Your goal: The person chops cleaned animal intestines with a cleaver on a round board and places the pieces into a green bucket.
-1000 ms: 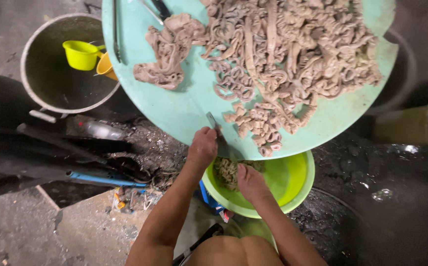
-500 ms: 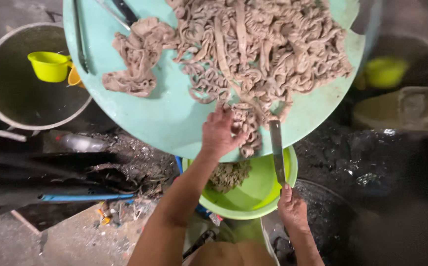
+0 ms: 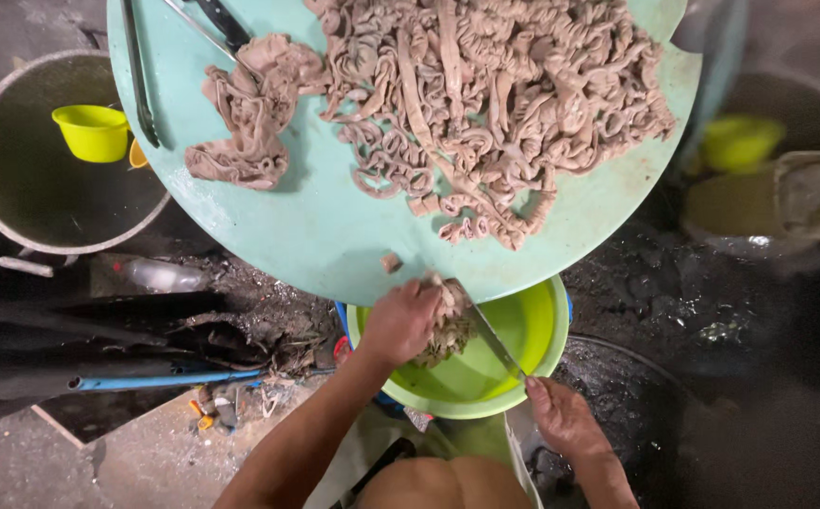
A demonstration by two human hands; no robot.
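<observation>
The left hand (image 3: 400,320) sits low in the middle of the frame, closed around a clump of cut pink-brown meat pieces (image 3: 447,325) over the lime green bowl (image 3: 532,330). The right hand (image 3: 561,415), lower right, grips a knife (image 3: 495,341) that points up to the round teal board (image 3: 315,226). A big pile of frilly meat strips (image 3: 485,104) covers the board's top. A grey pot (image 3: 14,198) with a yellow cup (image 3: 94,132) is at upper left.

Both arms are bare from the elbow down, with no sleeves, gloves, watch or rings showing on the left hand (image 3: 400,322) or the right hand (image 3: 561,415). A bare knee shows between the forearms at the bottom edge.
</observation>
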